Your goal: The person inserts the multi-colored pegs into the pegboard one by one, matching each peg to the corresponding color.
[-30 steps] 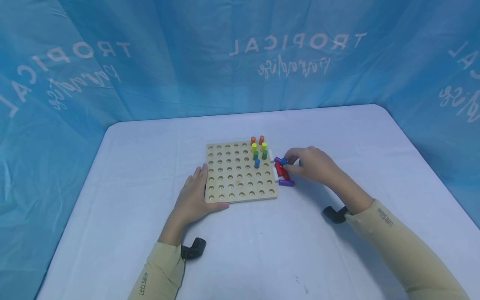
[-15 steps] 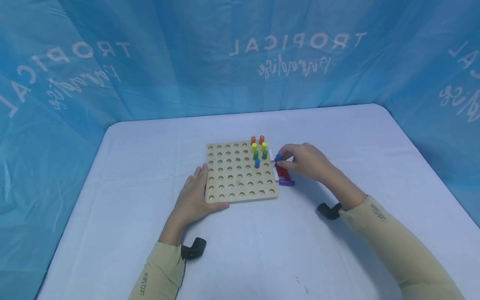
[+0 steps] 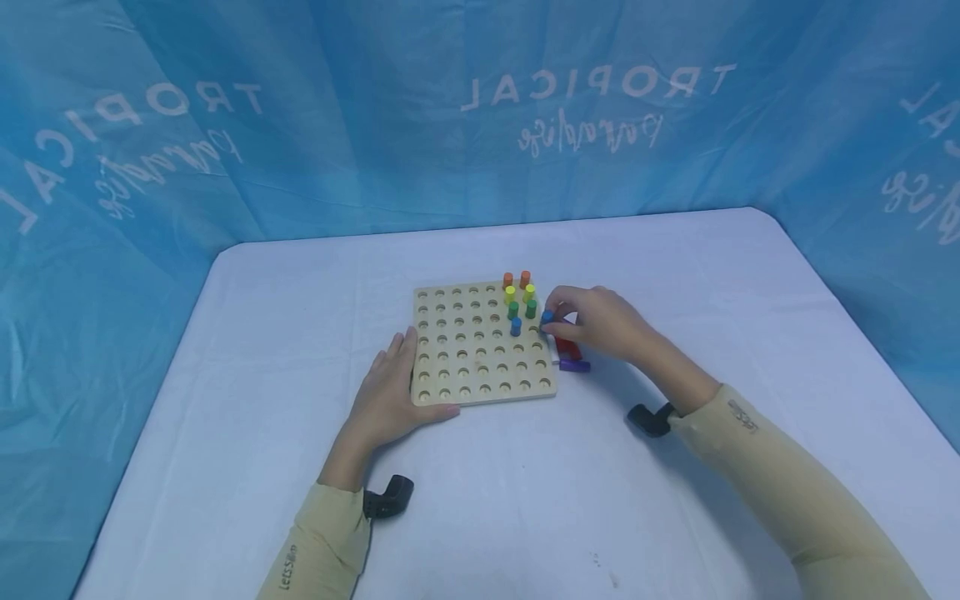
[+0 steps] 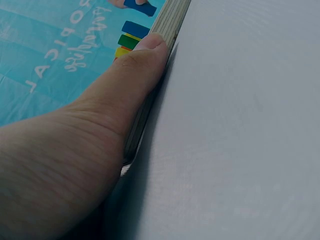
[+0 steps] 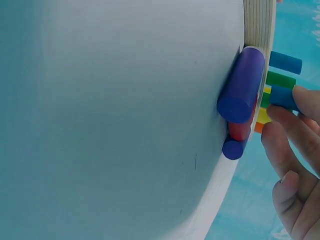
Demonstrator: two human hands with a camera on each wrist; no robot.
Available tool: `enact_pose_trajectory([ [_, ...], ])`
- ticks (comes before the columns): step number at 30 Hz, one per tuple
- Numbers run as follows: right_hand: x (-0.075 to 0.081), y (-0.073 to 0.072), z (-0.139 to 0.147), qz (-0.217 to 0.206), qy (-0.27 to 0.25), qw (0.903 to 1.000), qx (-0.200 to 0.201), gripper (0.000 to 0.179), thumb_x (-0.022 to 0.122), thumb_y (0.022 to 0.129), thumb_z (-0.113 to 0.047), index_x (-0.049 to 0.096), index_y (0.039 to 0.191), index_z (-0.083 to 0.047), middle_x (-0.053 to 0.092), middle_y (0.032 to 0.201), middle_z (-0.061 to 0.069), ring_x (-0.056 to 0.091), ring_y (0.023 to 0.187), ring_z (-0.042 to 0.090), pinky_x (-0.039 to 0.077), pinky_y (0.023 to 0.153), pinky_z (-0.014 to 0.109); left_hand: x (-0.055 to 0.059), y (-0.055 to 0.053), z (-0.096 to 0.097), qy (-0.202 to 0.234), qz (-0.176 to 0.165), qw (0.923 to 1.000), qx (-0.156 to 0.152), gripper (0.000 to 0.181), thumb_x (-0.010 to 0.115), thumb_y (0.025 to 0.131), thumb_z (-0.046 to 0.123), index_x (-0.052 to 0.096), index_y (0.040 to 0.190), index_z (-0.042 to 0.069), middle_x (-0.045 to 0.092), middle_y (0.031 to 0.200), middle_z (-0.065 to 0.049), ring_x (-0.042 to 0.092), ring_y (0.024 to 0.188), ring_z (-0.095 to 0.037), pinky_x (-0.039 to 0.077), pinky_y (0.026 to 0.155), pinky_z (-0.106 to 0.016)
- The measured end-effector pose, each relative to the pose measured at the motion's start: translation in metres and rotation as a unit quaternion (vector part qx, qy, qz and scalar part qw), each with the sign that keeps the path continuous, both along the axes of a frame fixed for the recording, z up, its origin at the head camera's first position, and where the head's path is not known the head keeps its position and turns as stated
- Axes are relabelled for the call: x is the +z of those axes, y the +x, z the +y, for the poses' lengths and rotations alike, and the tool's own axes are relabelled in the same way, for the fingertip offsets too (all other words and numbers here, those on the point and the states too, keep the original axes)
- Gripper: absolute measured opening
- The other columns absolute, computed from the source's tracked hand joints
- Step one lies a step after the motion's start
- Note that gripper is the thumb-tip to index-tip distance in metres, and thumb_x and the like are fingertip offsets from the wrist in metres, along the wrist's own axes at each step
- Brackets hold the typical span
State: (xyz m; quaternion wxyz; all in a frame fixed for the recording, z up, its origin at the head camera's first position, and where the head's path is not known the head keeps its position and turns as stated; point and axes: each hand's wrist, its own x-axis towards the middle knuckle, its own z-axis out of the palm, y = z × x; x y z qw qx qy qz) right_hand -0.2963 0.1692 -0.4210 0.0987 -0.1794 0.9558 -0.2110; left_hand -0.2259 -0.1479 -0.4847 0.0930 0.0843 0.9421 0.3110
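Observation:
A square wooden pegboard [image 3: 472,363] with rows of round holes lies on the white-covered table. My left hand [image 3: 382,398] rests against its near left corner, the thumb straight along the near edge and the other fingers along the left edge. Between thumb and fingertips, my right hand [image 3: 606,323] pinches a blue peg [image 5: 283,97] at the board's right edge; whether its lower end is in a hole is hidden. Another blue peg [image 3: 516,327] stands in the board, behind it two green pegs [image 3: 531,309], two yellow pegs [image 3: 510,294] and two orange pegs [image 3: 525,279].
Loose red pegs [image 3: 567,345] and a purple peg [image 3: 575,366] lie on the table [image 3: 525,492] against the board's right side. My right hand partly covers this pile. A blue printed curtain [image 3: 390,150] hangs behind the table.
My right hand has lifted the blue peg from the loose pile and moved left with it to the board's right edge. The left hand has stayed in place.

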Motion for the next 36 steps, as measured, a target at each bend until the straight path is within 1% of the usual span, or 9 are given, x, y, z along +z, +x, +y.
enact_pose_trajectory([
  [7,-0.002,-0.002,-0.006,-0.003,0.001,1.0000,0.009,0.023,0.075,0.089,-0.030,0.064,0.107,-0.021,0.076,0.110,0.002,0.071,0.102,0.022,0.057,0.085,0.040,0.001,0.000,0.000,0.000,0.002,1.0000,0.000,0.141,0.082,0.061,0.070,0.001,0.161,0.010,0.010,0.168,-0.010,0.003,0.157,-0.028,0.006,0.128,-0.047],
  [17,-0.003,-0.004,-0.010,-0.001,-0.001,0.9998,0.017,0.023,0.076,0.088,-0.031,0.065,0.106,-0.021,0.076,0.108,0.001,0.069,0.088,0.015,0.052,0.069,0.028,0.003,0.001,0.000,-0.003,0.001,1.0000,0.000,0.141,0.083,0.062,0.069,0.001,0.161,0.010,0.009,0.168,-0.011,0.004,0.157,-0.028,0.007,0.128,-0.048],
  [23,-0.004,-0.003,-0.011,0.009,-0.005,0.9997,0.021,0.023,0.077,0.088,-0.031,0.066,0.105,-0.020,0.076,0.105,0.000,0.071,0.090,0.016,0.053,0.071,0.029,0.003,0.001,0.000,-0.002,-0.004,1.0000,0.001,0.141,0.082,0.062,0.069,0.001,0.161,0.011,0.008,0.168,-0.011,0.004,0.156,-0.029,0.008,0.128,-0.050],
  [26,-0.005,-0.003,-0.011,0.007,-0.005,0.9998,0.019,0.023,0.077,0.088,-0.031,0.066,0.105,-0.020,0.077,0.105,0.000,0.071,0.091,0.017,0.053,0.071,0.030,0.003,0.001,0.000,-0.001,-0.007,1.0000,0.003,0.140,0.083,0.062,0.069,0.001,0.161,0.011,0.008,0.168,-0.012,0.004,0.156,-0.031,0.009,0.127,-0.052],
  [32,-0.005,-0.003,-0.013,0.000,-0.002,0.9999,0.014,0.019,0.078,0.087,-0.032,0.069,0.100,-0.022,0.075,0.101,-0.004,0.064,0.081,0.014,0.049,0.065,0.028,0.003,0.001,0.000,0.001,-0.007,1.0000,0.004,0.141,0.083,0.062,0.069,0.001,0.161,0.012,0.007,0.168,-0.012,0.004,0.156,-0.031,0.009,0.127,-0.054],
  [36,-0.005,-0.003,-0.014,0.001,0.001,0.9999,0.011,0.018,0.079,0.086,-0.032,0.071,0.098,-0.023,0.074,0.099,-0.006,0.061,0.078,0.014,0.048,0.064,0.028,0.002,0.001,0.000,0.000,-0.008,1.0000,0.005,0.141,0.082,0.062,0.070,0.001,0.161,0.012,0.007,0.168,-0.012,0.004,0.156,-0.031,0.009,0.127,-0.054],
])
